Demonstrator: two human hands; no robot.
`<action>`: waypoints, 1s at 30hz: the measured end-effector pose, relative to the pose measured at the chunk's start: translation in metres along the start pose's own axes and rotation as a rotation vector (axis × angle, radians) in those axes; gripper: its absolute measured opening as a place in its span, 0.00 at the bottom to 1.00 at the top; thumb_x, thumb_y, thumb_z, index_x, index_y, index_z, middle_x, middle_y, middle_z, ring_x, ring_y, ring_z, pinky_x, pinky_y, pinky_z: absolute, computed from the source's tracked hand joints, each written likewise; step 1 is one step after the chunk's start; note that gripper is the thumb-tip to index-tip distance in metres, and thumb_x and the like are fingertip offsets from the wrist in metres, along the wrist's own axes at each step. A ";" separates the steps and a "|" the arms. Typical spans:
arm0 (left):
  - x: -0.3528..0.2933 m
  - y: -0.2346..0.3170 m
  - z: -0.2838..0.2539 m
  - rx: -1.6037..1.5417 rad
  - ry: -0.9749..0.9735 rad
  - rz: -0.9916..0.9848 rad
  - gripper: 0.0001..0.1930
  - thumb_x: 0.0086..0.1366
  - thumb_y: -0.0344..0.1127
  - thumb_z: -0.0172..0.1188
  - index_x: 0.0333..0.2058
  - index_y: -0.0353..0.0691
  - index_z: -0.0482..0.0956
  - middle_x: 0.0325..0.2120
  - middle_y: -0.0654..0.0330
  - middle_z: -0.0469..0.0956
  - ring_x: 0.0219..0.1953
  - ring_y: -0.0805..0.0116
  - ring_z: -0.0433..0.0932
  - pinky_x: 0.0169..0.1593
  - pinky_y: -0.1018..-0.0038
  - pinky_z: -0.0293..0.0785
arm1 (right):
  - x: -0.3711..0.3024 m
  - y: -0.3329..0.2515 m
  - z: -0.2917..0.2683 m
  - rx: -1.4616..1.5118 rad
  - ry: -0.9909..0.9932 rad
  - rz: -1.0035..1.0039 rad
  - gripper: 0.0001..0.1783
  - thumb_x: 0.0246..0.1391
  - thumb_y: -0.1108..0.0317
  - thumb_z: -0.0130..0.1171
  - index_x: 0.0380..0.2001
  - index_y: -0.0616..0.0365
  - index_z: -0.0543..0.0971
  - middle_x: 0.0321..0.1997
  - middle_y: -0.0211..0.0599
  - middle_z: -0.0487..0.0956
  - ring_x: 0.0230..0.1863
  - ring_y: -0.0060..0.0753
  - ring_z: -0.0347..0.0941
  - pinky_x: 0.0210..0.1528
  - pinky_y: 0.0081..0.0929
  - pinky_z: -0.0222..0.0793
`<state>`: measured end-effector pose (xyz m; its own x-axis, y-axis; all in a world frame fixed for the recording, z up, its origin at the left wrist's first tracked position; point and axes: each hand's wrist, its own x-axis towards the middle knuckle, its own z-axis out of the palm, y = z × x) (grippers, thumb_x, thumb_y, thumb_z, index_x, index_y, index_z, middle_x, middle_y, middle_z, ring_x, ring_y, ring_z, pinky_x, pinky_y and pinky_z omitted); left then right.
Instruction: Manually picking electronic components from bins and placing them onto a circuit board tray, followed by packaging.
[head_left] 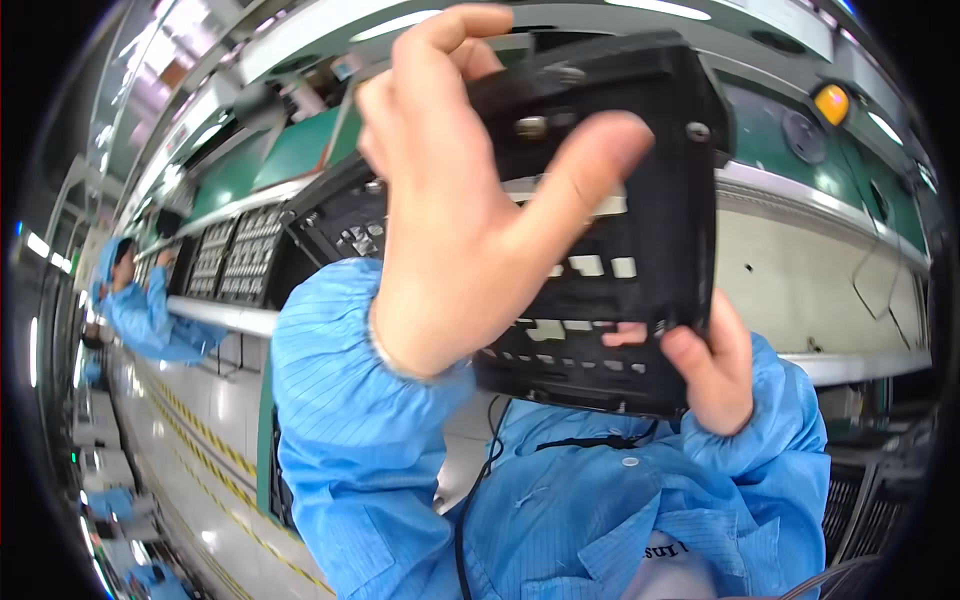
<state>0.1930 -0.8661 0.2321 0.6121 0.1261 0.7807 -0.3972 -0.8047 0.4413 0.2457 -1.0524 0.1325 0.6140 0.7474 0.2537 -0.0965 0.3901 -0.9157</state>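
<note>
A black plastic frame (pixel 640 200) with slots and metal screws is held up close in front of the camera. My left hand (pixel 450 210) grips its left side, fingers curled over the top edge and thumb pressed across the front face. My right hand (pixel 712 370) holds the lower right corner from below, one fingertip showing through a slot. Both arms wear blue sleeves (pixel 350 420). The frame's back is hidden.
A row of similar black frames (pixel 235 255) stands along the white line bench (pixel 225 315) on the left. A co-worker in blue (pixel 140 310) works at far left. Yellow-striped tape (pixel 200 430) marks the floor. An orange lamp (pixel 832 103) sits on the green overhead panel.
</note>
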 end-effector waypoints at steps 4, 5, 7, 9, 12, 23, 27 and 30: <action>0.010 -0.038 -0.002 0.271 0.078 -0.010 0.40 0.63 0.51 0.52 0.64 0.37 0.43 0.61 0.47 0.48 0.60 0.55 0.55 0.64 0.65 0.48 | -0.023 0.007 -0.086 0.148 0.286 0.147 0.22 0.62 0.64 0.46 0.53 0.69 0.62 0.42 0.55 0.76 0.39 0.46 0.78 0.45 0.37 0.75; 0.006 -0.055 0.005 0.068 0.051 -0.193 0.40 0.64 0.42 0.54 0.63 0.29 0.40 0.62 0.42 0.46 0.64 0.54 0.47 0.66 0.65 0.41 | -0.030 0.011 -0.114 0.153 0.372 0.179 0.22 0.62 0.62 0.45 0.52 0.69 0.63 0.39 0.55 0.77 0.36 0.46 0.79 0.40 0.36 0.77; -0.036 -0.111 0.011 -0.130 -0.029 -0.651 0.35 0.69 0.43 0.42 0.64 0.31 0.35 0.66 0.44 0.37 0.68 0.54 0.40 0.67 0.66 0.41 | -0.041 0.016 -0.150 0.159 0.465 0.292 0.24 0.61 0.57 0.47 0.51 0.68 0.65 0.36 0.53 0.77 0.33 0.44 0.79 0.37 0.34 0.78; -0.107 -0.147 0.013 -0.083 -0.076 -0.805 0.36 0.67 0.58 0.41 0.64 0.41 0.48 0.56 0.54 0.60 0.49 0.68 0.65 0.52 0.68 0.65 | -0.040 0.031 -0.157 0.188 0.497 0.331 0.21 0.62 0.58 0.46 0.49 0.66 0.67 0.35 0.51 0.78 0.32 0.42 0.79 0.36 0.33 0.78; -0.118 -0.113 0.071 -0.913 -0.324 -1.172 0.26 0.72 0.49 0.31 0.60 0.38 0.56 0.54 0.52 0.66 0.53 0.62 0.67 0.57 0.67 0.63 | -0.029 0.044 -0.183 0.252 0.555 0.468 0.18 0.62 0.58 0.45 0.46 0.63 0.69 0.34 0.45 0.80 0.32 0.38 0.79 0.37 0.33 0.77; -0.117 -0.186 0.128 -0.927 -0.233 -1.365 0.23 0.69 0.43 0.36 0.59 0.40 0.59 0.49 0.58 0.70 0.48 0.67 0.71 0.52 0.71 0.66 | 0.002 0.087 -0.231 0.257 0.601 0.610 0.18 0.62 0.55 0.45 0.43 0.60 0.70 0.33 0.39 0.79 0.34 0.37 0.78 0.37 0.34 0.77; -0.113 -0.177 0.131 -0.942 -0.177 -1.330 0.24 0.69 0.42 0.40 0.60 0.37 0.57 0.55 0.56 0.64 0.58 0.68 0.61 0.61 0.71 0.55 | 0.006 0.085 -0.232 0.204 0.648 0.621 0.18 0.63 0.57 0.43 0.43 0.61 0.70 0.34 0.43 0.79 0.35 0.40 0.77 0.38 0.36 0.76; -0.128 -0.192 0.130 -1.029 -0.174 -1.215 0.26 0.69 0.38 0.38 0.62 0.33 0.53 0.62 0.54 0.57 0.63 0.66 0.56 0.65 0.70 0.48 | 0.005 0.085 -0.240 0.150 0.546 0.666 0.19 0.63 0.55 0.44 0.45 0.61 0.70 0.35 0.42 0.79 0.37 0.39 0.77 0.40 0.36 0.75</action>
<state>0.2798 -0.8033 -0.0103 0.9319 0.2477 -0.2651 0.1345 0.4429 0.8864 0.4285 -1.1448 -0.0194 0.6788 0.4976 -0.5400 -0.6477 0.0593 -0.7596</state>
